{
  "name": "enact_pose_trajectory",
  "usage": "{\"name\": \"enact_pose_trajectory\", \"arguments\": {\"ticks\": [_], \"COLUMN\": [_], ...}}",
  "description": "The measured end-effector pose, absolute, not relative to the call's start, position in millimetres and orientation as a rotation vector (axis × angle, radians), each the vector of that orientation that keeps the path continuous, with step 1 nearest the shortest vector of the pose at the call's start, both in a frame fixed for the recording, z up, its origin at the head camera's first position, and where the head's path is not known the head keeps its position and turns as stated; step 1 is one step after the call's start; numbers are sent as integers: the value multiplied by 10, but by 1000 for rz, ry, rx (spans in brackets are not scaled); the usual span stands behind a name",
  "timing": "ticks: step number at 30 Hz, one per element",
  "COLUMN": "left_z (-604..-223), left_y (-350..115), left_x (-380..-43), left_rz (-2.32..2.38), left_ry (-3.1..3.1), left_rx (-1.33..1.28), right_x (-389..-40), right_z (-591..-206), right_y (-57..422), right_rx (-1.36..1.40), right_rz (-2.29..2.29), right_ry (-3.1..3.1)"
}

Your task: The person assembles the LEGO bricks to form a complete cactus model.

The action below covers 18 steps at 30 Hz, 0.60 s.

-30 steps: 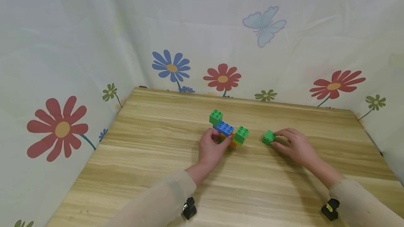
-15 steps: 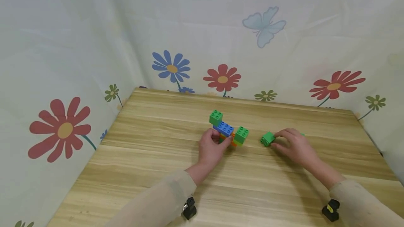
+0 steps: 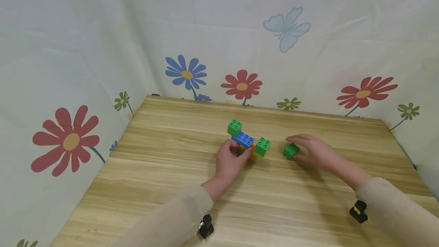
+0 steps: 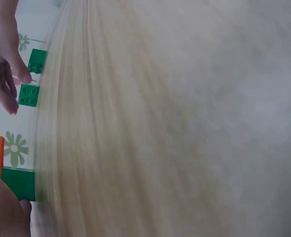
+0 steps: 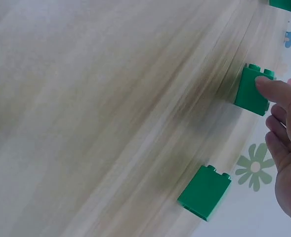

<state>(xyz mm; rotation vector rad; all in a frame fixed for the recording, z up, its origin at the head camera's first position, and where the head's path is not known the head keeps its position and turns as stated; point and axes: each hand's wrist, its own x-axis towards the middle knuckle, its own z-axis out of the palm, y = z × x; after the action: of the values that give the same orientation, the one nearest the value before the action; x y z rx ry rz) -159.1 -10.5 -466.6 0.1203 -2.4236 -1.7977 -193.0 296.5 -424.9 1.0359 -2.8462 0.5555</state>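
Note:
My left hand grips a toy-brick build low on its near side. Its blue brick carries a green brick at the far-left end, and another green brick stands at the right end. Orange bricks show underneath, partly covered by my fingers. Right of the build, a loose green brick lies on its side, studs facing the front left. My right hand is spread around it, index finger raised off it. The thumb overlaps this brick in the right wrist view; whether it touches, I cannot tell.
A second loose green brick lies behind my right hand, mostly hidden in the head view. The wooden table meets a flower-printed cloth at its back edge and sides.
The right hand first shifted the loose green brick slightly left, then loosened its pinch, its fingers spreading and lifting. Left hand and build have stayed put.

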Motion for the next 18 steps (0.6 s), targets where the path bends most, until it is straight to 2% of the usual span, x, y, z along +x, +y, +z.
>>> {"name": "enact_pose_trajectory", "arguments": {"ticks": [9, 18], "left_z": [-4667, -4691], "left_y": [-108, -115], "left_x": [-1592, -1599], "left_rz": [-1789, -1782], "left_ry": [-2423, -2425], "left_rx": [117, 114], "right_x": [-1962, -1898], "right_z": [-4303, -4368], "right_y": [2947, 2956], "right_rx": [1069, 896], "right_rz": [479, 501], "right_ry": [-2793, -2777]}}
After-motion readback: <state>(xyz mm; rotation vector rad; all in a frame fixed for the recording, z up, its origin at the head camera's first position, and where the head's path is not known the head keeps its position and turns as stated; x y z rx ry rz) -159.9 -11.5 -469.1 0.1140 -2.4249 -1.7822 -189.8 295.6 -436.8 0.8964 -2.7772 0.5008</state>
